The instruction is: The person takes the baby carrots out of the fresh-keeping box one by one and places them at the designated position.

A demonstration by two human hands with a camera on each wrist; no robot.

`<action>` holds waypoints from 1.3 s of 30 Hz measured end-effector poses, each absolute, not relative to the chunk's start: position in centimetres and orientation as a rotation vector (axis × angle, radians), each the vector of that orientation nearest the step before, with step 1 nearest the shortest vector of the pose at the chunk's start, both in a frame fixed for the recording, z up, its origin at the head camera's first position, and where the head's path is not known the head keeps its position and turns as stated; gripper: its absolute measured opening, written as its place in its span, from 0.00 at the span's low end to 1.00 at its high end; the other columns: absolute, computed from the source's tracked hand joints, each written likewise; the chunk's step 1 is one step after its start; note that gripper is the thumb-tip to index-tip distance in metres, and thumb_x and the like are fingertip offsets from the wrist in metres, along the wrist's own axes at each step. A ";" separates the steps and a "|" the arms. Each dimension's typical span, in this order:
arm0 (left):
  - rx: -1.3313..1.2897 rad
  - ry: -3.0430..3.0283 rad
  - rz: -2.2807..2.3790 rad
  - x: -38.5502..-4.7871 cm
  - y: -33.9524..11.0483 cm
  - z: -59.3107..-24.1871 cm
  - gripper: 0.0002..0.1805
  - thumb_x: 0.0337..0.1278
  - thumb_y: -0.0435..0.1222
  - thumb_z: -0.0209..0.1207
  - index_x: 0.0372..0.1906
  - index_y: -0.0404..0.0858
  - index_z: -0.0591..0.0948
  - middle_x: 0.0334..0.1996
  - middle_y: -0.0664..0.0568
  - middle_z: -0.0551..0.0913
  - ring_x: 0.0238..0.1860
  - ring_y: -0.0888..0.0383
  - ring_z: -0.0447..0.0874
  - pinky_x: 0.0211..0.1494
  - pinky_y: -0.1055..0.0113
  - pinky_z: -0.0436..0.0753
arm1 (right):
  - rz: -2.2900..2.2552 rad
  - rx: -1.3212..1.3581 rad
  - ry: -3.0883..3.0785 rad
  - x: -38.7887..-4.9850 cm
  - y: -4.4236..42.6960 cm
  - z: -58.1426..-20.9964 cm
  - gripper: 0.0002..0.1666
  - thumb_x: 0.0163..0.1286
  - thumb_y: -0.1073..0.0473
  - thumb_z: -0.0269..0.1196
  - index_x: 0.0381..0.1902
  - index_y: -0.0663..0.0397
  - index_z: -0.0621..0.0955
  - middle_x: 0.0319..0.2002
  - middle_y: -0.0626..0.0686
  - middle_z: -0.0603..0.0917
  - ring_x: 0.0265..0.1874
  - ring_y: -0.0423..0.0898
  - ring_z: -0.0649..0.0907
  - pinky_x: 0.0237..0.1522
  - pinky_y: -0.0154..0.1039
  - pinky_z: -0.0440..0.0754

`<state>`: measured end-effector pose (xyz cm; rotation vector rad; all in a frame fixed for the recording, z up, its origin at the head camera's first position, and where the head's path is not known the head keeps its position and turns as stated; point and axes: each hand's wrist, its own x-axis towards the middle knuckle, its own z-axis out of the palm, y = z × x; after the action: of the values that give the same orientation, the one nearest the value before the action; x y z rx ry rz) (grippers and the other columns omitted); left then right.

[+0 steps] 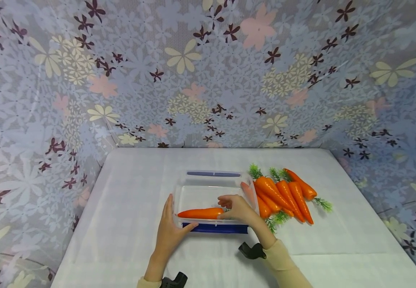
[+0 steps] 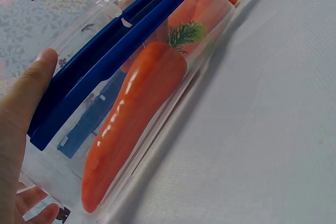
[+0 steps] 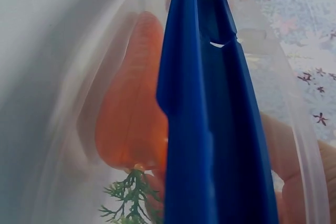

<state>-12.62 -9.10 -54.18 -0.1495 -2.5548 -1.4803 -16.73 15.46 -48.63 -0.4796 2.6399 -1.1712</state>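
A clear plastic container (image 1: pixel 200 192) with blue latch flaps (image 1: pixel 215 228) stands on the white-covered table. Inside, an orange carrot (image 1: pixel 198 213) with a green leafy top (image 2: pixel 186 34) lies along the front wall, its tip to the left. My left hand (image 1: pixel 169 230) grips the container's front left corner, thumb by the front latch and fingers against the left wall. Over the right side reaches my right hand (image 1: pixel 238 208), inside the container at the carrot's thick end. Its thumb is close to the carrot and its fingers are apart from the thumb. The right wrist view partly hides those fingers behind the latch.
Several more carrots (image 1: pixel 294 196) with green tops lie heaped right of the container, some close against its right wall. Flower-patterned cloth (image 1: pixel 211 80) rises behind the table (image 1: pixel 128 192) and at both sides.
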 end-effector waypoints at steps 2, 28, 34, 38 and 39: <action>-0.152 -2.552 -1.482 -12.6 -9.1 -54.1 0.63 0.35 0.56 0.73 0.76 0.43 0.49 0.74 0.43 0.55 0.72 0.42 0.59 0.70 0.41 0.63 | -1.190 -0.465 2.610 -16.8 15.5 -48.7 0.34 0.52 0.61 0.73 0.56 0.70 0.76 0.46 0.63 0.85 0.46 0.57 0.84 0.53 0.53 0.81; -0.160 -2.526 -1.462 -12.6 -9.1 -53.9 0.64 0.33 0.55 0.74 0.75 0.39 0.51 0.74 0.42 0.56 0.70 0.41 0.61 0.69 0.42 0.66 | -1.109 -0.506 2.510 -17.2 15.5 -48.6 0.30 0.53 0.62 0.71 0.53 0.69 0.77 0.43 0.65 0.84 0.39 0.55 0.86 0.45 0.47 0.85; -0.152 -2.547 -1.455 -12.7 -9.0 -54.0 0.64 0.34 0.56 0.73 0.76 0.41 0.49 0.74 0.41 0.56 0.70 0.40 0.61 0.68 0.41 0.66 | -1.072 -0.458 2.511 -17.2 15.5 -48.7 0.28 0.54 0.61 0.70 0.52 0.68 0.78 0.42 0.65 0.85 0.39 0.54 0.85 0.46 0.47 0.85; -0.155 -2.544 -1.451 -12.7 -9.1 -54.1 0.64 0.34 0.56 0.74 0.75 0.41 0.49 0.74 0.41 0.56 0.70 0.40 0.61 0.68 0.40 0.66 | -1.063 -0.457 2.510 -17.2 15.5 -48.7 0.25 0.55 0.61 0.70 0.49 0.67 0.80 0.41 0.64 0.85 0.39 0.54 0.85 0.46 0.47 0.84; -0.157 -2.542 -1.451 -12.7 -9.1 -54.1 0.64 0.34 0.56 0.74 0.75 0.41 0.49 0.74 0.41 0.56 0.70 0.40 0.61 0.67 0.40 0.66 | -1.056 -0.461 2.514 -17.2 15.5 -48.6 0.24 0.54 0.60 0.70 0.49 0.67 0.80 0.41 0.64 0.85 0.39 0.54 0.85 0.46 0.47 0.84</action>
<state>-12.69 -9.07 -54.07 -0.1568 -2.5423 -1.4508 -17.25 15.49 -48.65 -0.4606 2.5138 -1.0564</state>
